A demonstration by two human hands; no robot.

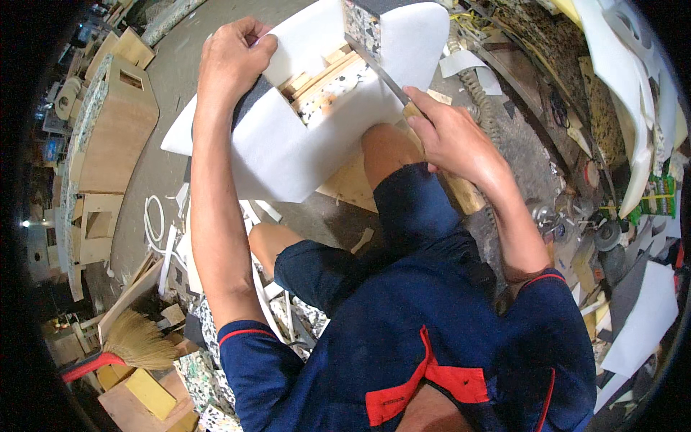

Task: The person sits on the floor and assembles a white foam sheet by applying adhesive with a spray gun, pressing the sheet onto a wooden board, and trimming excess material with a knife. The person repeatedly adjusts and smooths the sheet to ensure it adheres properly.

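Observation:
Across my knees lies a white foam sheet [281,151], wrapped over a frame with a dark layer showing at one edge. Through a gap cut in the sheet I see wooden slats [327,75] and speckled foam [335,93]. At the far left of the gap, my left hand [237,57] is closed with thumb and fingers pinching the sheet's edge. My right hand [457,137] grips a long-bladed knife [389,83], its blade slanting up and left along the right side of the gap. A speckled foam piece [362,29] stands upright beside the blade's tip.
At left stands a plywood frame [115,122] on the concrete floor. A straw broom [140,342] with a red handle lies lower left among foam and wood scraps. On the right are a corrugated hose [471,83], curved white foam sheets [626,79] and cluttered offcuts.

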